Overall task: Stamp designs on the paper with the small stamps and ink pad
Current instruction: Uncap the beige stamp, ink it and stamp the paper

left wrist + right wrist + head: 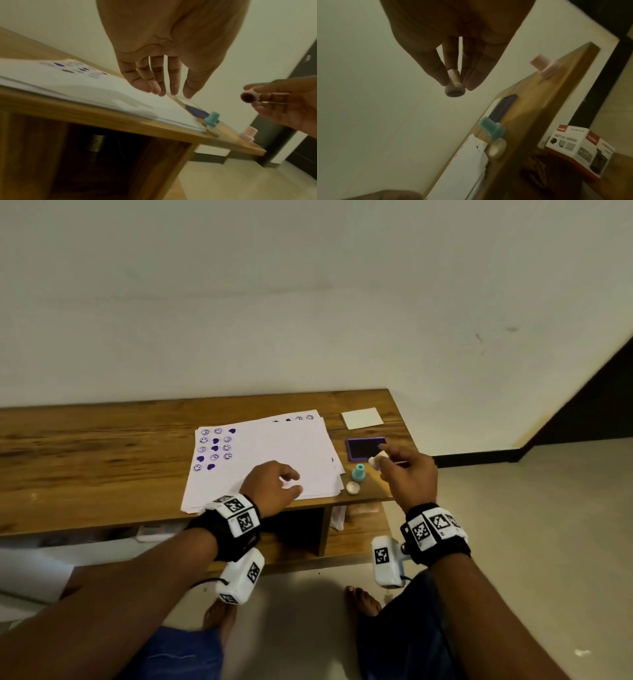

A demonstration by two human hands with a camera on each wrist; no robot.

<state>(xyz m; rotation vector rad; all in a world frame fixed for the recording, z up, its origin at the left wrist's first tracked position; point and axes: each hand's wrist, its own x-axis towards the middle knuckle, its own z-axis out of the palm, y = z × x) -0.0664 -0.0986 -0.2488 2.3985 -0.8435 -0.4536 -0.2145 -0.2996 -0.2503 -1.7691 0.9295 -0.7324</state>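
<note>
The right hand pinches a small white stamp near the ink pad. The left hand, fingers relaxed and empty, seems to rest on the paper.

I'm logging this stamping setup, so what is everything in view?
Table: one, brown wood, against the wall.
Paper: a stack, white, on the table; the top sheet has purple smileys and hearts at its left.
Ink pad: one, purple, open, right of the paper.
White card: one, behind the ink pad.
Teal stamp: one, upright, in front of the ink pad.
Pale cap: one, whitish, beside the teal stamp.
Pink stamp: one, near the table's right end.
Box: one, white and red, right of the table, lower down.
White stamp: one, in the right hand.
Left hand: over the paper, fingers relaxed.
Right hand: pinches the white stamp.
</note>
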